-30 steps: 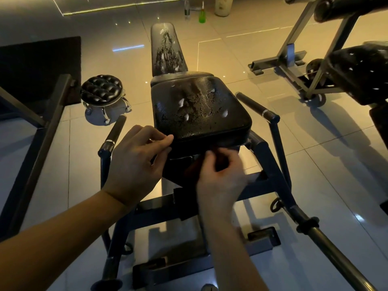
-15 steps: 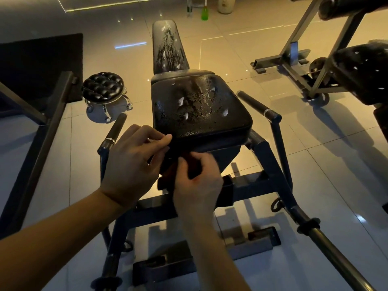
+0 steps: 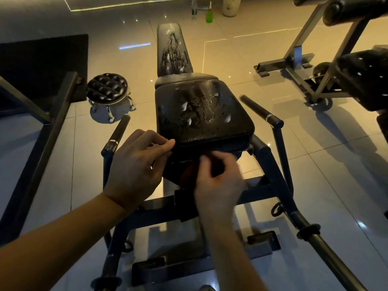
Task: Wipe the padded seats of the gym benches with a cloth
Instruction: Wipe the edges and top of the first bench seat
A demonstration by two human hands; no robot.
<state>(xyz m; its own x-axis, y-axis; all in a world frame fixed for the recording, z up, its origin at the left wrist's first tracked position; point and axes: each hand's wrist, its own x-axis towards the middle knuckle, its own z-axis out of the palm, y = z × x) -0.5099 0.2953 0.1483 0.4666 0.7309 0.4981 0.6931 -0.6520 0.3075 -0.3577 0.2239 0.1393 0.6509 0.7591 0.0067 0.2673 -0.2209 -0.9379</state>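
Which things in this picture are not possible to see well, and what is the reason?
Head view:
- cloth: dark, mostly hidden behind the left hand and right hand.
- right hand: also blurred by motion.
- second bench: cut off by the right edge.
- green bottle: too small to read.

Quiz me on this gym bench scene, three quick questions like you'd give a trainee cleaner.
1. True or false: the seat pad is dry.
2. What stands left of the pad? A) round tufted stool B) bucket C) dumbbell
3. Fill in: the left hand and right hand hold a dark ___ at the pad's front edge.
Key: 1 false, it is wet. 2 A. 3 cloth.
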